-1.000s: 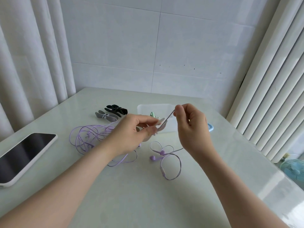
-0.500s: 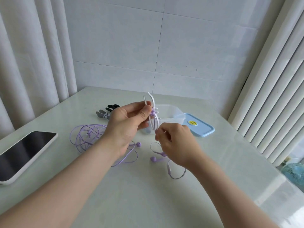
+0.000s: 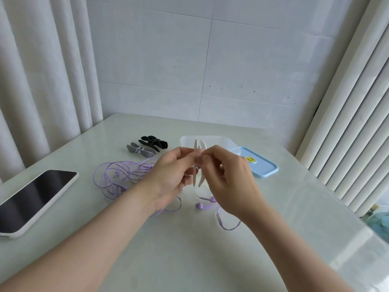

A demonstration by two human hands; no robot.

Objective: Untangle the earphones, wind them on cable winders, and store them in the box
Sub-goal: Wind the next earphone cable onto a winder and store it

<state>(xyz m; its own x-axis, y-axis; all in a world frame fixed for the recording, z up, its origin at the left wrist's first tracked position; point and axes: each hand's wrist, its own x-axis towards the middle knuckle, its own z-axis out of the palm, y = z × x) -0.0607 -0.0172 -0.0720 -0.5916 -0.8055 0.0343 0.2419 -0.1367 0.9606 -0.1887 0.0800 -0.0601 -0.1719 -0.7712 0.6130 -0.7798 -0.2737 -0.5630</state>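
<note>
My left hand [image 3: 170,178] holds a white cable winder [image 3: 198,165] upright above the table, its two wings pointing up and down. My right hand [image 3: 229,180] pinches the purple earphone cable at the winder's middle. From there the cable drops to the purple earbuds [image 3: 205,202] and an inline remote [image 3: 220,218] lying on the table. A tangled purple cable pile [image 3: 120,178] lies to the left. A clear box [image 3: 223,142] stands behind my hands, with its blue lid [image 3: 262,168] beside it on the right.
A grey winder [image 3: 140,150] and a black winder [image 3: 153,142] lie behind the cable pile. A phone [image 3: 33,197] in a white case rests at the left edge. Curtains hang on the left, blinds on the right, and a tiled wall stands behind the table.
My right hand rose from below the winder to its middle, bringing the cable up. The left hand kept the winder upright and lowered it slightly.
</note>
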